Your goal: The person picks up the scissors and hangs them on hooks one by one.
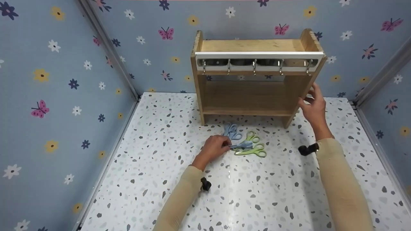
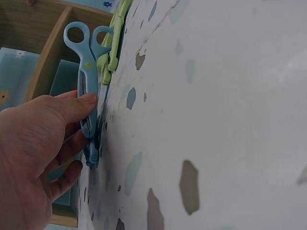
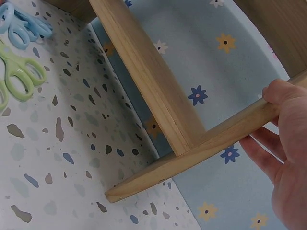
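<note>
My left hand (image 1: 215, 148) pinches a pair of light blue scissors (image 2: 88, 64) by the blade end, thumb on one side and fingers on the other. The handle loops point away from the palm. Beneath and beside them on the table lie green scissors (image 1: 259, 150), and more blue scissors (image 1: 231, 131) lie just behind. My right hand (image 1: 314, 107) grips the right side panel (image 3: 230, 122) of a wooden shelf (image 1: 247, 114), with the thumb on its front edge and the fingers behind it.
The shelf stands at the back of the speckled white table (image 1: 135, 179). A white rail (image 1: 212, 68) with several metal hooks runs across its upper front. Flower-patterned walls (image 1: 74, 106) enclose the back and both sides.
</note>
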{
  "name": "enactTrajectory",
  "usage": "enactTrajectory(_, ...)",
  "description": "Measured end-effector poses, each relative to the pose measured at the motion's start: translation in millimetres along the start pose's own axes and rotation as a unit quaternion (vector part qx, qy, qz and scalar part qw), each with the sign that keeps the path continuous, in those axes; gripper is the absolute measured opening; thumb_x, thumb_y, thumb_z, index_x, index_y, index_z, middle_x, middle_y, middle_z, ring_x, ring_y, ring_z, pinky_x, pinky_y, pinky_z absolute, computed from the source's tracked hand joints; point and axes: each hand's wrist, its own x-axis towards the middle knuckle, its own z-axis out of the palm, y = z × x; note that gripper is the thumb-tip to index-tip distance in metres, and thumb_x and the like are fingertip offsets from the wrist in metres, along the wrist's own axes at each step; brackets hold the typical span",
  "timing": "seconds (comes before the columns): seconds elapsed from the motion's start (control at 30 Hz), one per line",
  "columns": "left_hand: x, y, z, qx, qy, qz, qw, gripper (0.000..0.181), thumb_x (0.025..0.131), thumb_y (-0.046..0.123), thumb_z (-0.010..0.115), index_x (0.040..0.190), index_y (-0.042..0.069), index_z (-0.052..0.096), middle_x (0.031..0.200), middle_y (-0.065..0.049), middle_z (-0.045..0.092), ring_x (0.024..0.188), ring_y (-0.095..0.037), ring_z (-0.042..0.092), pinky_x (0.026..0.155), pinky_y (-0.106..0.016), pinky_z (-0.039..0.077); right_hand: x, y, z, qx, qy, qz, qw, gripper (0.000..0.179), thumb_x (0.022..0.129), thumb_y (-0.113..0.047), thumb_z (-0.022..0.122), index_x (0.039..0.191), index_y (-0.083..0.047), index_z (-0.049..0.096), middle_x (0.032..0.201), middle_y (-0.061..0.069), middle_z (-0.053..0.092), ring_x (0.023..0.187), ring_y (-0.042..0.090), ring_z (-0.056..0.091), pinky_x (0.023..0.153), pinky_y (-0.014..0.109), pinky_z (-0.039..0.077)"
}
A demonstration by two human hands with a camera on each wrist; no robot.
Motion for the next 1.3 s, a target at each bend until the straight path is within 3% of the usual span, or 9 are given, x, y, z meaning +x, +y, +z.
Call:
enactTrajectory(0.43, -0.7, 4.2, -1.8, -0.004, -0.021, -0.025, 0.9994, 0.010, 0.106, 0.017, 0.077, 0.112, 0.012, 0.083, 0.108, -0.007, 0.084, 0.100, -0.023, 0.075, 0.094, -0.043, 0.061, -0.7, -4, 0, -0.008, -0.005, 0.017, 0.9998, 0.079, 0.110, -0.007, 0.063, 0.177, -0.035, 0.033, 0.170, 0.021, 0.055, 0.151, 0.047, 0.062, 0.125, 0.061, 0.051)
enactTrajectory(0.87, -2.9, 3.2, -4.8, -0.021, -0.027, -0.008, 0.9994, 0.011, 0.105, 0.016, 0.074, 0.113, 0.011, 0.081, 0.106, -0.008, 0.083, 0.096, -0.023, 0.074, 0.091, -0.042, 0.060, -0.1, 2, 0, 0.010, -0.007, 0.003, 0.9999, 0.079, 0.110, -0.006, 0.062, 0.179, -0.028, 0.030, 0.171, 0.020, 0.054, 0.150, 0.046, 0.063, 0.124, 0.062, 0.051)
enactTrajectory(1.2, -3.9, 2.2, -10.2, -0.056, -0.034, -0.005, 0.9978, 0.012, 0.106, 0.015, 0.073, 0.116, 0.009, 0.078, 0.107, -0.010, 0.080, 0.093, -0.016, 0.066, 0.088, -0.036, 0.057, -0.3, -1, -1, 0.003, -0.006, 0.009, 0.9999, 0.079, 0.109, -0.009, 0.063, 0.177, -0.034, 0.033, 0.171, 0.020, 0.054, 0.149, 0.046, 0.063, 0.123, 0.059, 0.054)
enactTrajectory(1.3, -4.0, 2.1, -12.1, -0.071, -0.035, 0.003, 0.9969, 0.013, 0.107, 0.014, 0.073, 0.117, 0.008, 0.077, 0.108, -0.012, 0.080, 0.096, -0.019, 0.070, 0.089, -0.038, 0.059, 0.1, 0, -1, -0.002, -0.007, 0.010, 0.9999, 0.079, 0.109, -0.009, 0.063, 0.178, -0.034, 0.032, 0.170, 0.020, 0.055, 0.149, 0.045, 0.064, 0.122, 0.058, 0.055)
